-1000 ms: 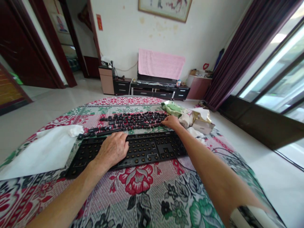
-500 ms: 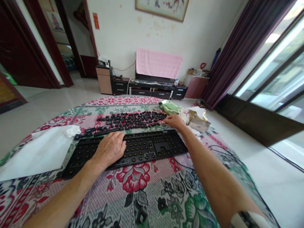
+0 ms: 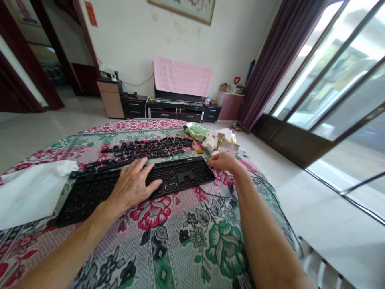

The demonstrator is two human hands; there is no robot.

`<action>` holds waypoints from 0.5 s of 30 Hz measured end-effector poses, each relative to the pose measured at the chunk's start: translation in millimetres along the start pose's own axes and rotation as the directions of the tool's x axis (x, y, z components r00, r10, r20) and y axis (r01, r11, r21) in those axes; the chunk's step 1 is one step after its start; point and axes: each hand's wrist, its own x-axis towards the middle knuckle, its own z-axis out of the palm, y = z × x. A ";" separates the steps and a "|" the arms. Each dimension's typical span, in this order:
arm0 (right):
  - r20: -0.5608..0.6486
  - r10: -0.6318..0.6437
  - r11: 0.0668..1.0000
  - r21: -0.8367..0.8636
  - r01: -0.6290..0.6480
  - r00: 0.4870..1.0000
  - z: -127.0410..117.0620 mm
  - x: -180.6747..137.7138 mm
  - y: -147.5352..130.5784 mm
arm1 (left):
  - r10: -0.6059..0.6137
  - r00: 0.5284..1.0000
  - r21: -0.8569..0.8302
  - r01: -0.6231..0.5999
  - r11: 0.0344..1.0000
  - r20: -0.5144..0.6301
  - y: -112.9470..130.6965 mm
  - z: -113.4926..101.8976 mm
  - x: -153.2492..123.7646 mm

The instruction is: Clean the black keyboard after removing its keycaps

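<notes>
A black keyboard [image 3: 186,172] with its keycaps off lies at a slant on the flowered tablecloth, its key posts exposed. My left hand [image 3: 132,180] rests over its middle, fingers spread, thumb toward the near edge. By the keyboard's right end is my right hand [image 3: 224,162], thumb and fingertips pressed together. Whatever is between those fingertips is too small or hidden to name. Loose black keycaps [image 3: 150,147] are heaped just beyond the keyboard, with several more in a row along its far left edge.
A white cloth or paper sheet [image 3: 33,192] covers the table's left side. At the back right sit a green bag [image 3: 197,130], crumpled white tissue [image 3: 209,143], a small tan-yellow object [image 3: 198,149] and an open box [image 3: 228,148]. A black cable [image 3: 270,194] runs along the right.
The view has turned to the right. My right hand has come from the heap of keycaps to the keyboard's right end. My left hand's fingers have spread wider over the keyboard.
</notes>
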 end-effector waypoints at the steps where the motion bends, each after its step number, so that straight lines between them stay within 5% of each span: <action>1: 0.027 -0.005 1.000 -0.014 0.005 1.000 -1.7 -3.8 0.0 | 0.025 1.000 -0.021 -0.025 0.999 0.006 6.2 0.5 0.7; 11: 0.178 0.019 0.997 -0.076 -0.006 0.984 -0.3 -8.8 8.2 | 0.143 0.989 -0.175 -0.136 0.975 0.024 23.4 14.8 4.0; 15: 0.249 0.044 0.998 -0.057 -0.031 0.968 -1.6 -3.6 8.7 | 0.239 0.970 -0.230 -0.224 0.947 0.043 54.8 14.6 20.9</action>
